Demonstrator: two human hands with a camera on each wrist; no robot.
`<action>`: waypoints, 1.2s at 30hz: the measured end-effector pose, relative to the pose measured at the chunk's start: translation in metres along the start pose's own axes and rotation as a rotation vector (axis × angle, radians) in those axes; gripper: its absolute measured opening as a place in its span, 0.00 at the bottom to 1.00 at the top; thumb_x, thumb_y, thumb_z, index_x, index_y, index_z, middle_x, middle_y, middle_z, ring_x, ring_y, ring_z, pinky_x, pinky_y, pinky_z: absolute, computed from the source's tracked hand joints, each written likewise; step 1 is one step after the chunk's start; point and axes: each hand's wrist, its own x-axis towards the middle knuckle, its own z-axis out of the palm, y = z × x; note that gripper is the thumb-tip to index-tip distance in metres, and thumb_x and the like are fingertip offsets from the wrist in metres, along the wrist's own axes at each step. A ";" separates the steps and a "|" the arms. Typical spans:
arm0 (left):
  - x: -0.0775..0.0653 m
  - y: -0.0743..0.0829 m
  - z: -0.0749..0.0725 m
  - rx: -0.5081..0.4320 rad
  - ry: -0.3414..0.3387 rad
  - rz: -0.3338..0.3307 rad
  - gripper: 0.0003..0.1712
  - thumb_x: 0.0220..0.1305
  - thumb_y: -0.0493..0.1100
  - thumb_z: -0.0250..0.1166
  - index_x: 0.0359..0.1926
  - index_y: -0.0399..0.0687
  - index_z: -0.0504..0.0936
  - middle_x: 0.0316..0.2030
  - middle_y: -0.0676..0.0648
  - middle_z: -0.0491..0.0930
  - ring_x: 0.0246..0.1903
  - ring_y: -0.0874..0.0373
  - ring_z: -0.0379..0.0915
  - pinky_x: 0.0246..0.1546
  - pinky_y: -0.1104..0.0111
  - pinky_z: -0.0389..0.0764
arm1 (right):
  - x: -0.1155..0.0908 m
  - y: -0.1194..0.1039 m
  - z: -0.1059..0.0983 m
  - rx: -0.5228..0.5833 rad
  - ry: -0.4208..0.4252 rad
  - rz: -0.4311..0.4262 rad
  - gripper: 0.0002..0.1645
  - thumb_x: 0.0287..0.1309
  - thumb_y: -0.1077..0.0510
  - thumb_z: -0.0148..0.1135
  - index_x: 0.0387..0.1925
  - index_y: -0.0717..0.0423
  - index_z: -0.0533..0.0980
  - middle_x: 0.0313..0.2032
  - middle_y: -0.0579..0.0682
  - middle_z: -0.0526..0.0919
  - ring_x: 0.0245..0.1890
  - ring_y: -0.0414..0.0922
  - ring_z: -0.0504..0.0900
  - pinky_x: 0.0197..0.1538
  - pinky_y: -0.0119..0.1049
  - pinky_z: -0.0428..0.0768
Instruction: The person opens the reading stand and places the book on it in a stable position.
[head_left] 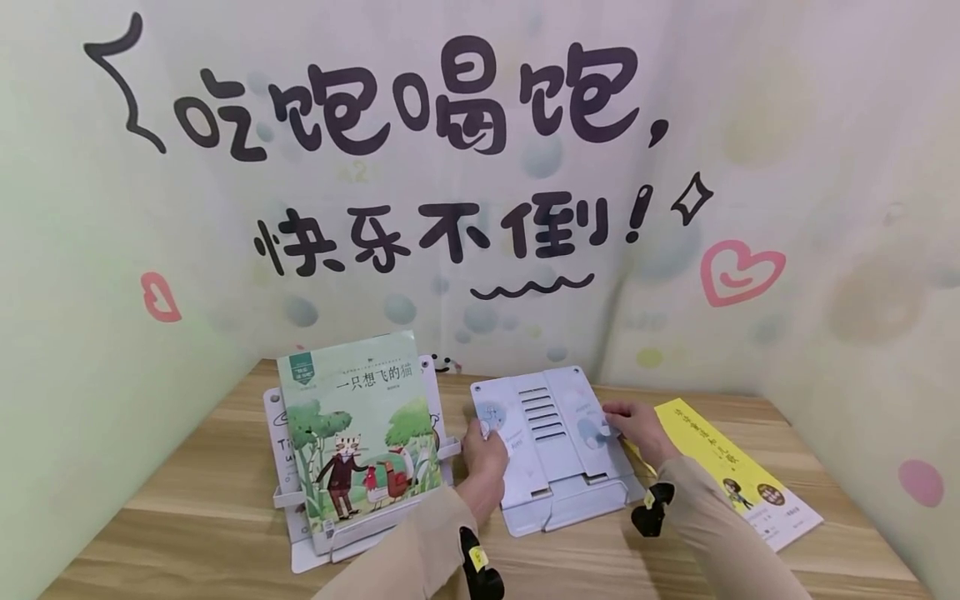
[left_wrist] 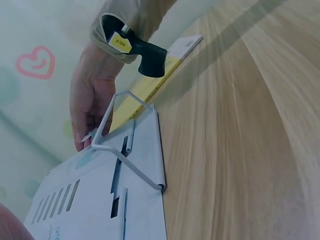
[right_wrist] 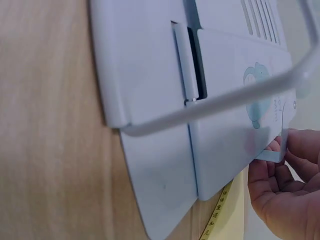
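A white metal book stand [head_left: 566, 433] with slots and pale blue cartoon prints leans back on the table in front of me. My left hand [head_left: 483, 467] grips its left edge, thumb toward the front; only a bit of that hand [left_wrist: 12, 225] enters the left wrist view. At the opposite edge, my right hand [head_left: 641, 429] pinches a small folded side tab [right_wrist: 270, 155] between thumb and fingers. Along the stand's bottom runs a bent wire page holder [left_wrist: 132, 167], sticking out in front.
Left of the hands, a second white stand [head_left: 281, 433] holds a green picture book [head_left: 367, 442] with a cat on its cover. A yellow book [head_left: 705, 450] lies on the wooden table [head_left: 187, 483] at the right. A printed cloth backdrop [head_left: 480, 183] rises behind.
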 end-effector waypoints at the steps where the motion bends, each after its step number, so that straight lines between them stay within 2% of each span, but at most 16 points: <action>1: 0.000 0.001 0.000 -0.016 -0.002 -0.003 0.30 0.69 0.33 0.41 0.70 0.34 0.50 0.69 0.32 0.51 0.68 0.39 0.50 0.66 0.50 0.56 | -0.001 0.000 0.000 0.005 0.000 0.000 0.21 0.65 0.63 0.50 0.57 0.70 0.69 0.55 0.67 0.73 0.49 0.53 0.74 0.58 0.50 0.71; 6: -0.002 0.005 0.001 -0.105 -0.009 -0.026 0.29 0.69 0.33 0.42 0.70 0.37 0.53 0.69 0.33 0.52 0.68 0.39 0.50 0.66 0.51 0.57 | -0.004 -0.002 -0.005 0.050 -0.012 -0.014 0.23 0.65 0.62 0.51 0.58 0.71 0.68 0.55 0.67 0.72 0.49 0.53 0.74 0.59 0.51 0.71; 10: -0.004 0.009 0.002 -0.147 0.015 -0.041 0.27 0.69 0.33 0.43 0.68 0.39 0.57 0.67 0.35 0.57 0.66 0.42 0.56 0.65 0.53 0.60 | -0.006 -0.002 -0.010 0.097 -0.024 0.005 0.24 0.66 0.59 0.52 0.60 0.68 0.66 0.56 0.66 0.71 0.50 0.54 0.72 0.60 0.51 0.69; 14: -0.007 0.012 0.002 -0.167 0.050 -0.023 0.22 0.69 0.33 0.45 0.63 0.39 0.64 0.60 0.37 0.67 0.58 0.45 0.64 0.60 0.55 0.67 | -0.007 -0.002 -0.014 0.112 -0.013 -0.003 0.23 0.64 0.58 0.54 0.56 0.68 0.67 0.49 0.61 0.73 0.47 0.51 0.71 0.53 0.42 0.74; 17: -0.009 0.014 0.001 -0.140 0.072 -0.010 0.18 0.69 0.35 0.48 0.58 0.41 0.69 0.53 0.40 0.72 0.50 0.49 0.68 0.53 0.59 0.72 | -0.007 0.000 -0.018 0.117 0.001 -0.025 0.21 0.63 0.59 0.56 0.53 0.68 0.67 0.44 0.56 0.74 0.43 0.48 0.71 0.45 0.33 0.74; 20: -0.011 0.016 -0.001 -0.086 0.089 0.000 0.16 0.69 0.38 0.51 0.55 0.44 0.72 0.49 0.43 0.74 0.47 0.51 0.70 0.50 0.61 0.73 | -0.007 0.002 -0.023 0.107 0.002 -0.051 0.20 0.63 0.59 0.57 0.51 0.68 0.68 0.41 0.53 0.74 0.40 0.46 0.71 0.41 0.30 0.74; 25: -0.012 0.017 -0.005 -0.043 0.055 0.031 0.15 0.68 0.38 0.52 0.55 0.45 0.72 0.50 0.44 0.75 0.49 0.51 0.71 0.53 0.60 0.74 | -0.011 0.007 -0.029 0.096 0.003 -0.104 0.20 0.62 0.57 0.59 0.48 0.68 0.70 0.38 0.51 0.75 0.37 0.44 0.72 0.40 0.30 0.75; 30: -0.010 0.020 -0.008 -0.004 0.025 0.072 0.14 0.68 0.38 0.53 0.53 0.44 0.73 0.46 0.45 0.75 0.47 0.52 0.71 0.50 0.62 0.74 | -0.019 0.016 -0.036 0.083 0.003 -0.187 0.19 0.62 0.55 0.59 0.45 0.69 0.70 0.35 0.51 0.75 0.34 0.42 0.73 0.38 0.29 0.77; 36: -0.005 0.025 -0.008 -0.040 -0.008 0.131 0.11 0.67 0.35 0.53 0.49 0.39 0.73 0.44 0.43 0.74 0.45 0.51 0.70 0.49 0.62 0.74 | -0.035 0.019 -0.039 0.101 -0.004 -0.279 0.18 0.63 0.57 0.57 0.42 0.70 0.68 0.33 0.52 0.73 0.33 0.40 0.73 0.38 0.27 0.78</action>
